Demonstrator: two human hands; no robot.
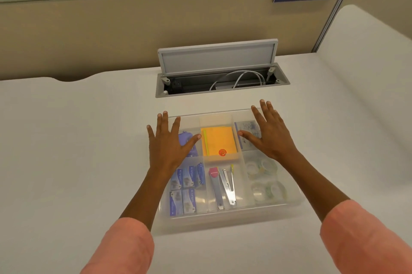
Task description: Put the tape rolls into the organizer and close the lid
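Note:
A clear plastic organizer [225,221] with a translucent lid lying flat over it sits on the white desk in front of me. Several tape rolls [265,179] lie in its right-hand compartments, seen through the lid. My left hand [171,142] lies flat on the lid's far left part, fingers spread. My right hand [266,133] lies flat on the far right part, fingers spread too. Neither hand holds anything.
Inside the organizer are an orange sticky-note pad [219,141], blue staple boxes [186,189], metal clips and a pink-tipped tool [223,186]. Behind it an open cable hatch [219,73] with white cables is set in the desk. A beige partition [89,28] bounds the back.

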